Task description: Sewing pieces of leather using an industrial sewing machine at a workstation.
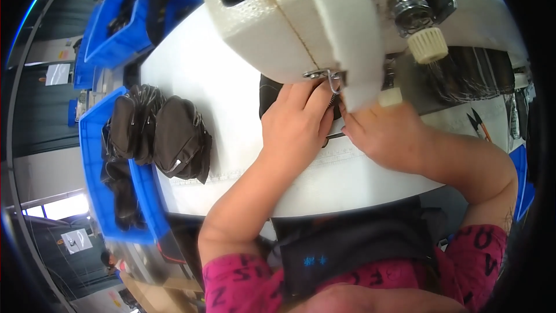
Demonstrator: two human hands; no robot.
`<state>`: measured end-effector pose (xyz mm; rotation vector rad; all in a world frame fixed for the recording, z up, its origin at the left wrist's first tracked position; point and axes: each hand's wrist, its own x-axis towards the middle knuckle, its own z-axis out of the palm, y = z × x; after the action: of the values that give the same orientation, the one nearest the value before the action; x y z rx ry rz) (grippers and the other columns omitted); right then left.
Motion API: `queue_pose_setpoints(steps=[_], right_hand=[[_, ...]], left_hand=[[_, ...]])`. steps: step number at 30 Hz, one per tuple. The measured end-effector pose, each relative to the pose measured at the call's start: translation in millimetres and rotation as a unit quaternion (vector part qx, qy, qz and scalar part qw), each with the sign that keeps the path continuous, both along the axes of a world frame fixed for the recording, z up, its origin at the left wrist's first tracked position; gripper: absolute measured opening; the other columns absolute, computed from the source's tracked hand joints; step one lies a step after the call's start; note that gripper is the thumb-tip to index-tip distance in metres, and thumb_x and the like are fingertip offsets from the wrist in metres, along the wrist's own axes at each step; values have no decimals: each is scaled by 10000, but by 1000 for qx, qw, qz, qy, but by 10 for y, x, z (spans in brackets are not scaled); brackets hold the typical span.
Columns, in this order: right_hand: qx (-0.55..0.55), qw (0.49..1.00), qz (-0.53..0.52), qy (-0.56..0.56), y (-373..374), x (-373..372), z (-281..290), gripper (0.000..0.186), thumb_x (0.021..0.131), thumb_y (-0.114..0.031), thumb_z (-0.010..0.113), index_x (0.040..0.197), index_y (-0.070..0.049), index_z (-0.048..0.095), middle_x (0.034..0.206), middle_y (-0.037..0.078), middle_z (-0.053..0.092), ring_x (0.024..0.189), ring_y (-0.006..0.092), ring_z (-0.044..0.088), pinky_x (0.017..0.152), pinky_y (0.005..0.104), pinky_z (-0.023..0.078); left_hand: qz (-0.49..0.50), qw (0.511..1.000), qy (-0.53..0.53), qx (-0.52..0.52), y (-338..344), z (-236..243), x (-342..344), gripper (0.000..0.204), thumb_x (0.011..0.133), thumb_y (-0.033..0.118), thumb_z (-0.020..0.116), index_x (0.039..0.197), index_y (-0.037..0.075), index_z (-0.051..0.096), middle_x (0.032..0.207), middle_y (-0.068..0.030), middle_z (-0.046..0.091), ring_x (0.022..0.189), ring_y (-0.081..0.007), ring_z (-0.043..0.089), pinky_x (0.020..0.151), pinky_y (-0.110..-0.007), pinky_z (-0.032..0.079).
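A black fabric piece (267,94) with a zipper lies on the white table under the head of a sewing machine (278,35). My left hand (296,119) grips it just below the needle area, fingers bent and close together. On the other side, my right hand (387,136) pinches the fabric's near edge with thumb and forefinger. The fingertips of both hands almost meet beside the zipper teeth. The machine's pale front part hides the needle and some of my right fingers.
Black zippered pouches (182,136) sit at the table's left edge, partly over a blue bin (153,203) holding more dark pieces. Another blue bin (119,46) stands farther back. Thread snips (479,126) lie at right, near a dark, shiny bundle (475,72).
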<state>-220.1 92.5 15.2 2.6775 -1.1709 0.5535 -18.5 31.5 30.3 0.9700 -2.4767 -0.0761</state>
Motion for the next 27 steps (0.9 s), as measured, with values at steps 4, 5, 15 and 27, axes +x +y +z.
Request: queue_pose_setpoints(steps=[4, 5, 15, 27], right_hand=[[9, 1000, -7, -14, -6, 1, -32, 285, 795, -129, 674, 1031, 19, 732, 828, 74, 617, 724, 209, 641, 618, 354, 497], [10, 1000, -7, -13, -11, -11, -4, 254, 791, -135, 675, 1001, -3, 728, 845, 71, 613, 745, 212, 637, 633, 352, 489], [26, 1000, -11, 6, 39, -4, -21, 189, 807, -142, 668, 955, -27, 697, 832, 45, 596, 753, 203, 614, 640, 353, 462], [46, 999, -8, -8, 33, 1, 7, 154, 817, -139, 658, 936, -42, 675, 801, 42, 604, 735, 207, 630, 636, 360, 486]], left_hand=[[-25, 999, 33, -18, -28, -23, 50, 308, 761, 62, 806, 1052, 84, 710, 1026, -57, 686, 879, -290, 671, 718, -410, 542], [-29, 999, 34, -9, -35, -30, 51, 278, 768, 56, 805, 1027, 80, 707, 1001, -57, 690, 853, -292, 672, 706, -408, 538], [-49, 998, 31, 18, -49, -92, 42, 225, 737, 48, 822, 944, 85, 744, 965, -54, 688, 830, -291, 645, 687, -399, 529], [-30, 999, -39, 11, 60, 34, 14, 276, 736, 47, 800, 1000, 119, 768, 1108, -7, 685, 908, -262, 686, 672, -359, 573]])
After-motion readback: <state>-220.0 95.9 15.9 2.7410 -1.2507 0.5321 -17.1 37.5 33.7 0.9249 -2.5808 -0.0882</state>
